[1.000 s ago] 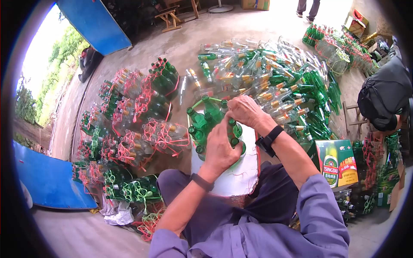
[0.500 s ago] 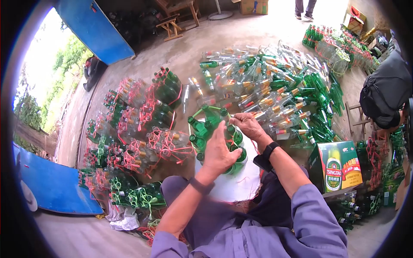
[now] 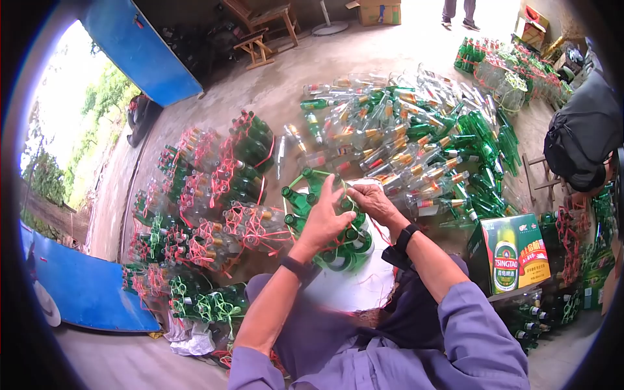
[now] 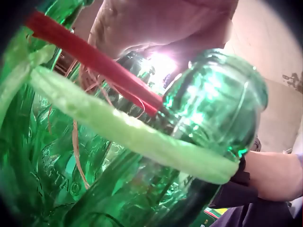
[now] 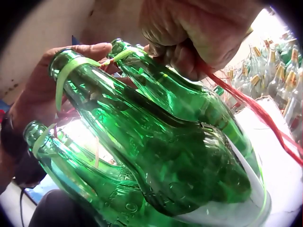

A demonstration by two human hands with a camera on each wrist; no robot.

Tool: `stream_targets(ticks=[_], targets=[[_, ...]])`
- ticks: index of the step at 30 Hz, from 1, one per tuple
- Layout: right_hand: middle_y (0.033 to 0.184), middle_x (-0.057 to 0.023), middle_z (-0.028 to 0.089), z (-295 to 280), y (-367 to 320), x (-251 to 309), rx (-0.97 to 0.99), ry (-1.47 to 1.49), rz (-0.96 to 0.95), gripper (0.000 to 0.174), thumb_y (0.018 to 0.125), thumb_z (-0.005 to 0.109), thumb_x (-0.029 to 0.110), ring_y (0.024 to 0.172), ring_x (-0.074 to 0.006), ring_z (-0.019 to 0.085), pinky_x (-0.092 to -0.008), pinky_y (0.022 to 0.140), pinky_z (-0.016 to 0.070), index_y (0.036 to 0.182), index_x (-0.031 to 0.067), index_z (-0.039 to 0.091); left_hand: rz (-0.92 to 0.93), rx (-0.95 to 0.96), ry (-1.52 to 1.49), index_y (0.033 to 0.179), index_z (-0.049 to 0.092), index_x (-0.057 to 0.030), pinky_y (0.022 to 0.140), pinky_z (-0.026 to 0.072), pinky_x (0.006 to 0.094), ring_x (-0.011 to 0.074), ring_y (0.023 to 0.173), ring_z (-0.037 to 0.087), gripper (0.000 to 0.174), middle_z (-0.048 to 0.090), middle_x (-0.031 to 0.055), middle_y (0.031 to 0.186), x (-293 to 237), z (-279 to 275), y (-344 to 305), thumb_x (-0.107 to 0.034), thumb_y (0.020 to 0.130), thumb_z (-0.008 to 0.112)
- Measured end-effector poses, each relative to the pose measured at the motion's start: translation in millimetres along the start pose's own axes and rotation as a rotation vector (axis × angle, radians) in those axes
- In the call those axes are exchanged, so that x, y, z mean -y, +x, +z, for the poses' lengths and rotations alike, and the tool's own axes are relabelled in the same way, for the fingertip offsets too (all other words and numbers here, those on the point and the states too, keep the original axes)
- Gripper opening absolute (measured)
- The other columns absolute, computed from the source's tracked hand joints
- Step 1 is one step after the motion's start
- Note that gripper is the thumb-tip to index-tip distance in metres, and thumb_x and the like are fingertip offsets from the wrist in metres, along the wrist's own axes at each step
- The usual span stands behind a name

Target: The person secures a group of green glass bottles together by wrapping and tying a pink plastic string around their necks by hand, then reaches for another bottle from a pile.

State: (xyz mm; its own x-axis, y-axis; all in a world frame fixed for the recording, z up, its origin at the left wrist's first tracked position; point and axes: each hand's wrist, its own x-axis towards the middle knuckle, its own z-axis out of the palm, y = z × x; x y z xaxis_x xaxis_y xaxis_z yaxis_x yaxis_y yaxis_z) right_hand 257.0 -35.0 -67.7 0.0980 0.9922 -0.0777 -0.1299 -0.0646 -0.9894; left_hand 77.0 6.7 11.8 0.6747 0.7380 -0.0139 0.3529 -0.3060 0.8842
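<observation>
Since the green bottles (image 5: 175, 151) seem slippery and fragile, I'd grip their necks (image 5: 90, 97); my left hand (image 3: 327, 224) lies spread against them, my right hand (image 3: 375, 203) pinches red string (image 5: 248, 100).

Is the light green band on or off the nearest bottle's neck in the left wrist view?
On: the light green band passes around the neck of the nearest green bottle, just below its rim.

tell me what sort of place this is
Probably a workshop or storeroom for sorting bottles: loose bottles lie heaped on a bare floor, many tied bundles are grouped at the left, and banded green bottles are being handled.
</observation>
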Motion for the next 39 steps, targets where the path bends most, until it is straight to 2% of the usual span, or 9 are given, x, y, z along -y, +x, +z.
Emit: stream_targets(ticks=[2,7,10,14,18,20,23,32,39], targets=[[0.104,-0.0021,0.075,-4,-3,1,0.032,0.02,0.05,0.03,0.105,0.059,0.023,0.092,-0.0072,0.062,-0.0276,0.084,0.0523,0.124,0.0052,0.073,-0.08,0.021,-0.064,0.163,0.011,-0.0037,0.094,0.0534,0.0326,0.0193,0.098,0.067,0.106,0.058,0.0246,0.144,-2,1,0,-0.013,0.08,0.077],[0.099,-0.0112,0.076,-10,15,-33,0.042,-0.251,-0.116,0.031,0.102,0.06,0.023,0.089,-0.0153,0.067,-0.0346,0.084,0.054,0.124,0.0046,0.071,-0.036,0.045,-0.088,0.164,0.008,-0.0071,0.09,0.054,0.0308,0.0156,0.087,0.067,0.102,0.056,0.0267,0.147,1,0,0,-0.006,0.083,0.07],[0.09,-0.0216,0.073,-8,26,-46,-0.032,-0.38,-0.196,0.026,0.096,0.063,0.024,0.082,-0.032,0.072,-0.042,0.077,0.0546,0.109,0.0051,0.075,-0.074,0.081,-0.166,0.165,0.007,-0.0087,0.087,0.0541,0.0309,0.0145,0.086,0.067,0.1,0.056,0.026,0.147,3,0,0,-0.002,0.084,0.065],[0.081,-0.0223,0.07,-12,30,-27,-0.015,-0.612,-0.152,0.029,0.092,0.067,0.028,0.076,-0.0366,0.069,-0.0451,0.074,0.0527,0.088,0.0001,0.072,-0.035,0.085,-0.146,0.165,0.005,-0.0079,0.085,0.0537,0.0309,0.0163,0.086,0.066,0.097,0.062,0.0213,0.138,9,1,4,0.001,0.086,0.062],[0.076,-0.0211,0.069,-13,26,-15,-0.003,-0.583,-0.149,0.034,0.09,0.07,0.032,0.072,-0.0323,0.068,-0.043,0.072,0.0524,0.085,-0.0016,0.071,0.004,0.067,0.048,0.164,0.01,-0.0052,0.088,0.0534,0.0362,0.0251,0.089,0.067,0.095,0.066,0.0194,0.125,1,0,3,-0.003,0.086,0.064],[0.072,-0.0181,0.067,-12,23,-9,-0.008,-0.545,-0.05,0.038,0.087,0.072,0.035,0.067,-0.0262,0.064,-0.041,0.069,0.0516,0.081,-0.0027,0.07,0.239,0.017,0.437,0.162,0.018,-0.002,0.093,0.0517,0.0431,0.0354,0.094,0.066,0.093,0.067,0.0202,0.117,-2,-3,3,-0.009,0.084,0.068],[0.07,-0.0153,0.067,-11,21,-1,0.007,-0.556,-0.019,0.041,0.085,0.073,0.036,0.065,-0.0214,0.062,-0.0397,0.067,0.0508,0.077,-0.0033,0.069,0.098,0.035,0.467,0.16,0.026,-0.0038,0.095,0.0501,0.0469,0.0402,0.099,0.064,0.092,0.068,0.0203,0.112,-13,-5,2,-0.016,0.081,0.072],[0.065,-0.008,0.064,-15,16,12,0.072,-0.451,0.064,0.045,0.088,0.072,0.041,0.061,-0.0156,0.058,-0.0353,0.061,0.048,0.083,-0.0032,0.075,-0.089,0.105,0.489,0.157,0.036,-0.0148,0.082,0.0529,0.0432,0.0327,0.086,0.069,0.089,0.069,0.0099,0.088,-29,-21,12,-0.021,0.077,0.073],[0.063,-0.0015,0.056,-41,-1,21,0.149,-0.393,0.265,0.052,0.091,0.071,0.049,0.058,-0.0112,0.057,-0.0308,0.051,0.0503,0.079,-0.0014,0.07,-0.068,-0.005,0.579,0.144,0.046,-0.0115,0.075,0.0522,0.0466,0.0351,0.082,0.07,0.068,0.07,0.0105,0.081,-26,-16,15,-0.011,0.078,0.062]])
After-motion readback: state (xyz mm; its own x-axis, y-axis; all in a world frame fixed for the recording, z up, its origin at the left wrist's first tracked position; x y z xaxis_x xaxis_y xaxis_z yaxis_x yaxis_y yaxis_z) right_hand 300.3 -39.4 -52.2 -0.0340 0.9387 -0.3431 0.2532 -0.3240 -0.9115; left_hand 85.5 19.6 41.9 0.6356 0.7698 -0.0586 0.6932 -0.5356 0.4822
